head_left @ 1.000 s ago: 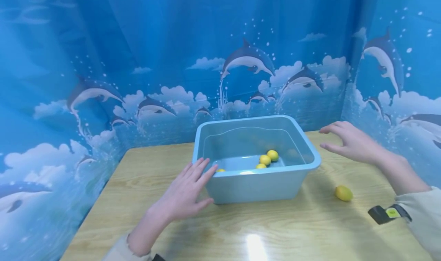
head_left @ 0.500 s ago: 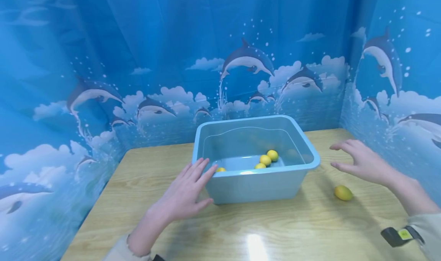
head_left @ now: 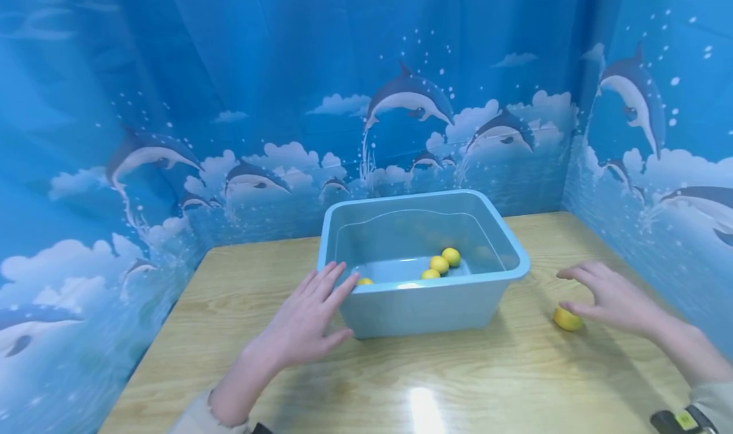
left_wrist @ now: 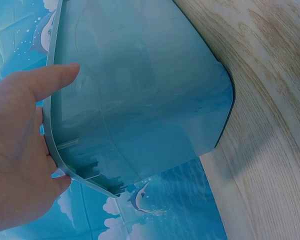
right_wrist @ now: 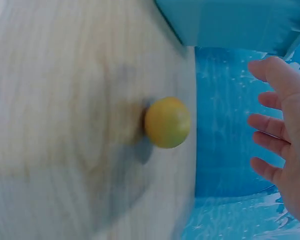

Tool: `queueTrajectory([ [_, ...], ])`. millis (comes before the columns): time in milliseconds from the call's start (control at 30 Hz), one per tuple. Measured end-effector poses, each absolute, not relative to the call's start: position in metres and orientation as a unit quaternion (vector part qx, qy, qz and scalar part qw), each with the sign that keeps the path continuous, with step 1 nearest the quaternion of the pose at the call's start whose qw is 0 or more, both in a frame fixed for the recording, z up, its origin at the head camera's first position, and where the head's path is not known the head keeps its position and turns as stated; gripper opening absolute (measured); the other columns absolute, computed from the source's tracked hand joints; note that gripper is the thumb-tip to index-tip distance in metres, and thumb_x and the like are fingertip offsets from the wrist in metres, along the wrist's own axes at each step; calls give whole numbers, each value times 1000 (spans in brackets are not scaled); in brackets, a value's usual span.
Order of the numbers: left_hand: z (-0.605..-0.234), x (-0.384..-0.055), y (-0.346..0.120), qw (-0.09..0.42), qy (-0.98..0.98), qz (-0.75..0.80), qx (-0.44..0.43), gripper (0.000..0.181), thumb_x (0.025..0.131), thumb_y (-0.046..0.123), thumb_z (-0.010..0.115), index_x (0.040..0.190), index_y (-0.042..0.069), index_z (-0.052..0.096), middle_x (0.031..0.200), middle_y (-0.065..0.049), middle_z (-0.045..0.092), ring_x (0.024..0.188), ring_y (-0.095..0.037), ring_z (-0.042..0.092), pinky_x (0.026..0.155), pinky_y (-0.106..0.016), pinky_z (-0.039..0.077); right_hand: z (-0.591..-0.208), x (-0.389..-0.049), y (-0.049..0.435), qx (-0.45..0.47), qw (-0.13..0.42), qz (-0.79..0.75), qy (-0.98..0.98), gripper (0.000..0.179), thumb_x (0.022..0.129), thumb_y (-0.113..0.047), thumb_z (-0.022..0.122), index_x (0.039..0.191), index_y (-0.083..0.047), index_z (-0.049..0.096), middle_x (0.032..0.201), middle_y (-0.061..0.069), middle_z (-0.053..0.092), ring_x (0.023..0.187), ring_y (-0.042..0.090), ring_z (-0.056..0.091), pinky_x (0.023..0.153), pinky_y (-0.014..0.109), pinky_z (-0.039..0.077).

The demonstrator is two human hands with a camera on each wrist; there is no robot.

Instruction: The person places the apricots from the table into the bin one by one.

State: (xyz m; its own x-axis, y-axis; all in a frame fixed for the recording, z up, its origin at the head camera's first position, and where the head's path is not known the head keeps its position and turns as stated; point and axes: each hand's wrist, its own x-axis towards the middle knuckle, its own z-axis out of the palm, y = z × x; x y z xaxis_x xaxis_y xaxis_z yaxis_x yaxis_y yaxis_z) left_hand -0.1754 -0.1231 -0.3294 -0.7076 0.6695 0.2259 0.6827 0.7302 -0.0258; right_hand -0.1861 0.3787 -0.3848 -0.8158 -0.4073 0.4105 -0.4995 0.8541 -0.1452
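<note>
A light blue plastic bin [head_left: 424, 307] stands on the wooden table, with several lemons [head_left: 439, 265] lying inside it. My left hand [head_left: 303, 322] rests on the bin's near-left corner, fingers extended over the rim; in the left wrist view the thumb lies apart on the outer-wall side. To the right of the bin a single lemon [head_left: 567, 319] sits on the table, yellow with a greenish tint. Over it hovers my right hand [head_left: 613, 297], fingers spread and loosely bent, partly hiding it. A gap shows between that hand and the lemon [right_wrist: 167, 122] in the right wrist view.
The wooden table [head_left: 246, 294] extends left of and in front of the bin. Blue curtains [head_left: 258, 103] printed with dolphins hang behind and at both sides, close to the table's edges.
My right hand has moved down and slightly right, away from the bin's right side to just over the loose lemon. The left hand stays on the bin's corner.
</note>
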Motion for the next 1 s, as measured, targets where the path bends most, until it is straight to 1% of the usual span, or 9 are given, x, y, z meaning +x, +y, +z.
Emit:
queueTrajectory([
  [133, -329, -175, -123, 111, -923, -29, -368, 87, 82, 42, 67, 149, 14, 19, 152, -13, 18, 139, -29, 14, 112, -45, 13, -394, -185, 383, 231, 182, 119, -948, 54, 69, -29, 80, 109, 1, 60, 104, 21, 60, 95, 40, 52, 75, 58, 43],
  [333, -330, -176, -122, 119, -920, -35, -372, 87, 81, 41, 68, 149, 14, 21, 152, -14, 20, 138, -31, 18, 111, -46, 14, -405, -185, 392, 239, 179, 93, -950, 61, 63, -36, 82, 106, 2, 61, 99, 19, 61, 91, 40, 54, 75, 56, 43],
  [500, -330, -175, -122, 124, -918, -39, -374, 87, 80, 40, 69, 148, 13, 22, 151, -15, 21, 138, -31, 18, 111, -47, 16, -412, -184, 395, 222, 154, 89, -959, 64, 64, -40, 81, 107, 3, 61, 100, 21, 61, 92, 41, 55, 76, 57, 43],
  [733, -328, -175, -123, 118, -920, -35, -371, 87, 81, 40, 69, 149, 13, 22, 151, -15, 21, 138, -32, 18, 112, -46, 14, -422, -187, 397, 217, 122, 96, -964, 59, 67, -39, 80, 104, 4, 63, 100, 22, 62, 93, 43, 55, 79, 59, 44],
  [867, -329, -175, -123, 117, -921, -33, -371, 87, 81, 41, 68, 149, 13, 21, 151, -15, 20, 138, -32, 17, 111, -47, 14, -426, -190, 398, 226, 122, 82, -963, 55, 65, -39, 80, 98, 1, 65, 95, 17, 62, 88, 39, 57, 77, 57, 45],
  [1000, -329, -175, -123, 116, -921, -32, -371, 87, 82, 42, 67, 149, 13, 21, 151, -15, 20, 138, -31, 17, 111, -47, 14, -431, -191, 400, 234, 139, 67, -960, 47, 62, -40, 82, 91, -6, 67, 88, 7, 61, 82, 31, 58, 73, 52, 48],
])
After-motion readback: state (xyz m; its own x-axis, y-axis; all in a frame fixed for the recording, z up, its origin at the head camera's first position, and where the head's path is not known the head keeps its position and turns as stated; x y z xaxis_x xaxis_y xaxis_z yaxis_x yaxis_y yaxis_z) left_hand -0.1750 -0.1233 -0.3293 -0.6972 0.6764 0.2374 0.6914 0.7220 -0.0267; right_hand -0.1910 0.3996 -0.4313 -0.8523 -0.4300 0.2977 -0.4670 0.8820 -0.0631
